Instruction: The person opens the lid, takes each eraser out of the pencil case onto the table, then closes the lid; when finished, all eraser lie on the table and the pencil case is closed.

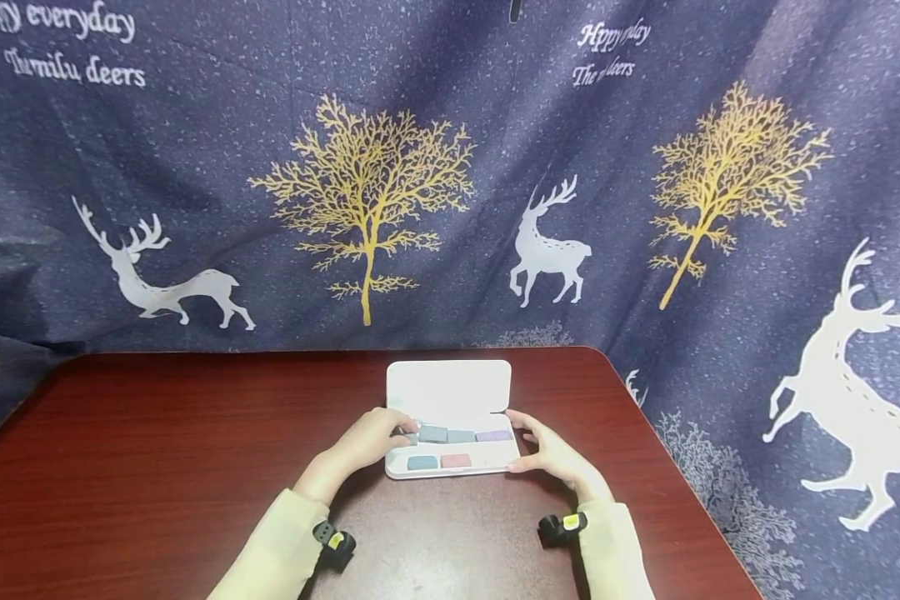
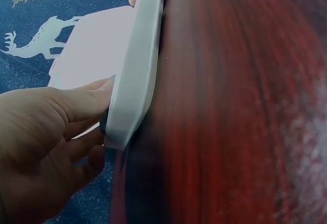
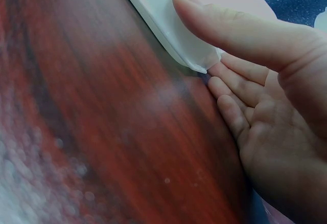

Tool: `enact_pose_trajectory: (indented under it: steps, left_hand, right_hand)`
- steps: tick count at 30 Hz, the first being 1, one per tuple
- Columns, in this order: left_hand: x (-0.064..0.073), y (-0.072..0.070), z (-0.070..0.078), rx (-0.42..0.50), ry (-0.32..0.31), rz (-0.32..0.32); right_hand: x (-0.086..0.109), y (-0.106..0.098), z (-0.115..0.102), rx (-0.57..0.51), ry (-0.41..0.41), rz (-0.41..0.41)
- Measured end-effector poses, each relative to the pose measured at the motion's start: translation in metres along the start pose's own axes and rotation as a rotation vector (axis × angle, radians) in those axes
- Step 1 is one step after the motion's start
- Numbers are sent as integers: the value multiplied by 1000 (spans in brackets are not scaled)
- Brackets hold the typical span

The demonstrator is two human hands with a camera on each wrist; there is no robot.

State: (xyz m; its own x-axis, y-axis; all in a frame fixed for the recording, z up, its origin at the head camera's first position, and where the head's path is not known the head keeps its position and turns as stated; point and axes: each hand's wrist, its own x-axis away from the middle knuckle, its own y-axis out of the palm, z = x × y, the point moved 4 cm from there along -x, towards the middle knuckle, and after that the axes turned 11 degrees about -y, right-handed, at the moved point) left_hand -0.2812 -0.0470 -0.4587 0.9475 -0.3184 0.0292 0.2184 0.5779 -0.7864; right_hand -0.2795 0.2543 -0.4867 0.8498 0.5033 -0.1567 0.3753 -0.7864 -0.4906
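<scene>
A shallow white case (image 1: pixel 487 465) lies on the table with its lid (image 1: pixel 448 387) raised at the back. Inside sit small flat coloured blocks in two rows. The back row has a grey-blue block (image 1: pixel 432 434) lying slightly askew, another grey-blue one (image 1: pixel 461 437) and a purple one (image 1: pixel 493 436); in front are a teal block (image 1: pixel 422 462) and a pink block (image 1: pixel 455 460). My left hand (image 1: pixel 375 435) reaches over the case's left end and pinches a grey block (image 1: pixel 410 438), mostly covered by the fingers. With thumb and fingers, my right hand (image 1: pixel 543 450) holds the case's right end.
The dark red wooden table (image 1: pixel 157 467) ends behind the case at a blue hanging cloth (image 1: pixel 450 275) printed with deer and trees. Black straps with camera units (image 1: pixel 335 546) sit on both wrists.
</scene>
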Motion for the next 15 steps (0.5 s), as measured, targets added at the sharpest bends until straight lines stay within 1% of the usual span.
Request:
enact_pose_trajectory:
  steps: [6,10,12,15]
  left_hand:
    - [-1,1,0,0,16,10]
    - [-1,0,0,0,19,15]
    - [-1,-1,0,6,20,27]
    - [1,-4,0,32,43,53]
  right_hand:
    - [1,0,1,9,20,9]
    - [0,1,1,15,17,11]
    - [0,1,0,18,17,13]
    - [1,0,-1,18,24,16]
